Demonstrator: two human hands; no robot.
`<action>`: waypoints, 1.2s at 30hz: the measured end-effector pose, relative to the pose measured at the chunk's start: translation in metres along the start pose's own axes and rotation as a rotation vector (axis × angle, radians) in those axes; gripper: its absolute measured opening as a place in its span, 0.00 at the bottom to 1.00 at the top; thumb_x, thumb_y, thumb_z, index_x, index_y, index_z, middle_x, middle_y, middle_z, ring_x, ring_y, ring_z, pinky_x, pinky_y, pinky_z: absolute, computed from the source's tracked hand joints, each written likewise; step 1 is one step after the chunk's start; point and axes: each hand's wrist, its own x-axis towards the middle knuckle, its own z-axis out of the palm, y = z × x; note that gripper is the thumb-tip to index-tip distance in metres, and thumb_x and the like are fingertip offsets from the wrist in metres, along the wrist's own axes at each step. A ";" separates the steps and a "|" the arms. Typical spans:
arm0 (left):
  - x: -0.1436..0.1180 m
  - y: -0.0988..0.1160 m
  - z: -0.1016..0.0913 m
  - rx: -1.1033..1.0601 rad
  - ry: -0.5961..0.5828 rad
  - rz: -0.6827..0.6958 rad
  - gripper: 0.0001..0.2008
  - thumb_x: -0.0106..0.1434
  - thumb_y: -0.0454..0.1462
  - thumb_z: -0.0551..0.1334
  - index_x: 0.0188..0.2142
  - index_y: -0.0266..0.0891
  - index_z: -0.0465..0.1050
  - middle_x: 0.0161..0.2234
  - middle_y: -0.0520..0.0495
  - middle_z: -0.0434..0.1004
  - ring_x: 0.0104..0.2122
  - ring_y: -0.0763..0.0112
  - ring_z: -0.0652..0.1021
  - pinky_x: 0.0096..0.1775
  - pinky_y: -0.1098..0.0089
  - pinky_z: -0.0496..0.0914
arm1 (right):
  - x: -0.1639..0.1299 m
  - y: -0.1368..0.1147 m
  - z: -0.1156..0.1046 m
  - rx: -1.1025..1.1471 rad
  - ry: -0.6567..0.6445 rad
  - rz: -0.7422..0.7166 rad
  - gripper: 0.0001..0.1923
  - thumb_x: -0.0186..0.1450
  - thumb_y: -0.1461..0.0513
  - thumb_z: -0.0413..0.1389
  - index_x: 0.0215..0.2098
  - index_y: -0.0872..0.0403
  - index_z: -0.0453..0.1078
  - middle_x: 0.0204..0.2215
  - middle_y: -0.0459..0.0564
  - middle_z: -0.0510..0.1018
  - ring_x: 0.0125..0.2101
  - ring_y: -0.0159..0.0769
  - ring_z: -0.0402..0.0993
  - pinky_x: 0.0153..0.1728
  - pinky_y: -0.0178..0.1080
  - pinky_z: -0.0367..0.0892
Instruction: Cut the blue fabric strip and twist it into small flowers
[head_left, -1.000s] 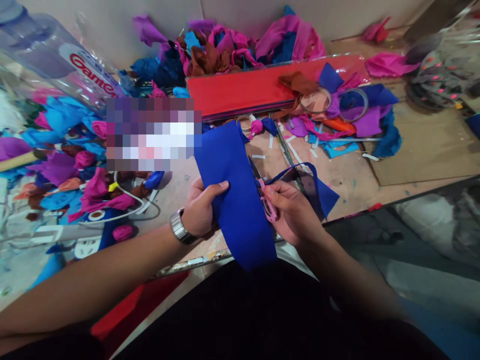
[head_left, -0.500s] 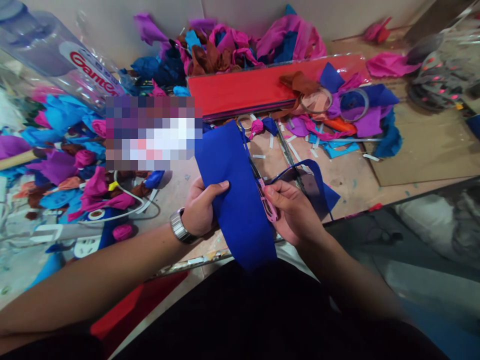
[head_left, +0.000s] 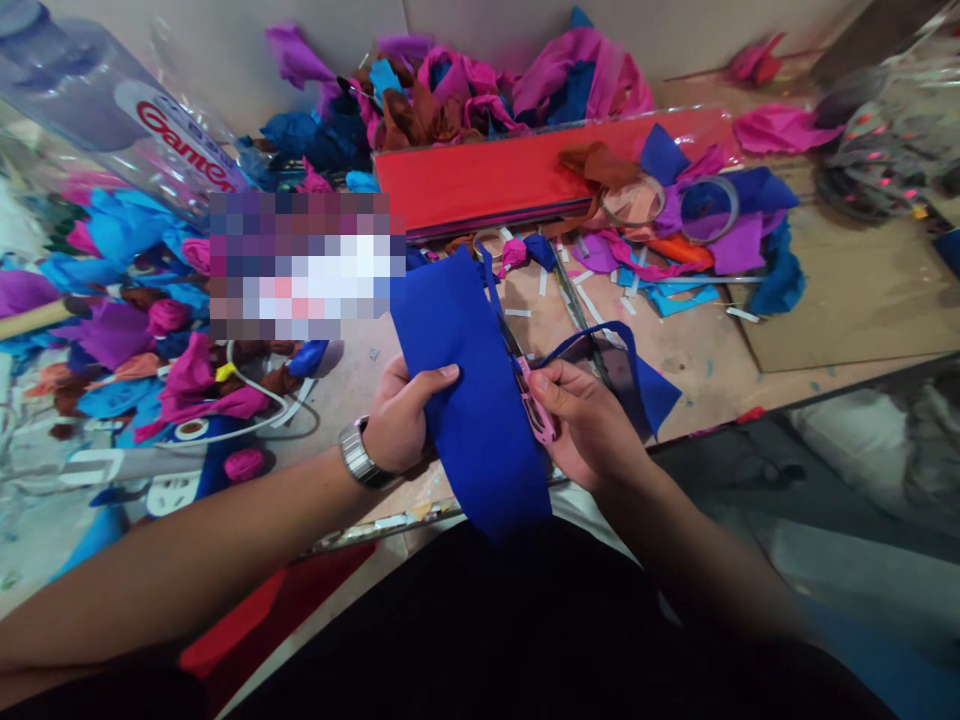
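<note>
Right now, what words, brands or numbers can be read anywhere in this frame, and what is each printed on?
"Gamen", red letters on a white label, cut off at its end: on the clear plastic bottle at the upper left.
The pixelated patch near the middle: unreadable.
Nothing else carries legible text.

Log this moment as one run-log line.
left hand: holds blue paper sheet | right hand: holds pink snips, blades at sheet's right edge | cut blue strip trails right | worktable: scraps

a pale wall [head_left: 225, 40] backs a worn tan worktable [head_left: 847, 290], with grey floor [head_left: 840, 540] at right.
</note>
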 end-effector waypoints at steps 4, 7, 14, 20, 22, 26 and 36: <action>-0.001 0.001 0.000 0.003 -0.015 -0.009 0.12 0.50 0.38 0.78 0.34 0.39 0.84 0.34 0.50 0.88 0.28 0.65 0.85 0.34 0.67 0.82 | 0.001 -0.001 -0.001 -0.007 -0.009 -0.015 0.25 0.48 0.52 0.84 0.28 0.52 0.75 0.24 0.41 0.79 0.21 0.25 0.63 0.25 0.32 0.56; 0.000 0.001 0.000 0.007 -0.030 -0.023 0.12 0.51 0.39 0.78 0.35 0.39 0.84 0.34 0.49 0.88 0.29 0.65 0.85 0.34 0.67 0.83 | 0.003 -0.001 -0.002 -0.014 -0.013 -0.019 0.25 0.48 0.52 0.84 0.27 0.52 0.75 0.23 0.40 0.78 0.21 0.25 0.63 0.25 0.32 0.56; 0.000 0.000 0.000 0.018 -0.024 -0.013 0.13 0.51 0.39 0.78 0.36 0.40 0.84 0.35 0.49 0.88 0.29 0.64 0.85 0.34 0.66 0.83 | 0.001 0.000 -0.002 -0.033 -0.017 -0.037 0.24 0.50 0.51 0.83 0.27 0.52 0.74 0.21 0.40 0.77 0.20 0.25 0.62 0.25 0.32 0.56; -0.001 0.001 0.000 0.028 -0.021 -0.021 0.13 0.51 0.39 0.77 0.37 0.40 0.83 0.35 0.48 0.88 0.29 0.63 0.84 0.34 0.64 0.82 | 0.001 -0.001 -0.001 -0.041 -0.015 -0.055 0.24 0.51 0.51 0.82 0.27 0.52 0.73 0.21 0.39 0.76 0.19 0.25 0.61 0.24 0.34 0.55; -0.001 0.001 0.000 0.027 -0.026 -0.019 0.13 0.52 0.39 0.77 0.37 0.40 0.82 0.35 0.47 0.87 0.29 0.63 0.85 0.34 0.65 0.82 | 0.001 -0.001 -0.001 -0.040 -0.016 -0.063 0.25 0.51 0.51 0.82 0.27 0.52 0.73 0.21 0.39 0.76 0.19 0.24 0.60 0.23 0.34 0.54; 0.000 0.001 -0.001 0.035 -0.025 -0.030 0.13 0.52 0.40 0.77 0.37 0.40 0.82 0.35 0.48 0.88 0.29 0.64 0.84 0.34 0.65 0.82 | 0.000 -0.002 0.000 -0.034 -0.019 -0.057 0.25 0.50 0.51 0.82 0.27 0.52 0.73 0.21 0.39 0.76 0.19 0.24 0.60 0.23 0.33 0.54; -0.002 -0.001 -0.003 0.035 -0.071 -0.004 0.12 0.53 0.40 0.77 0.36 0.40 0.84 0.36 0.47 0.88 0.30 0.63 0.85 0.35 0.65 0.82 | 0.002 -0.003 0.001 -0.039 -0.009 -0.037 0.25 0.50 0.51 0.83 0.28 0.51 0.73 0.25 0.41 0.80 0.22 0.27 0.64 0.25 0.34 0.58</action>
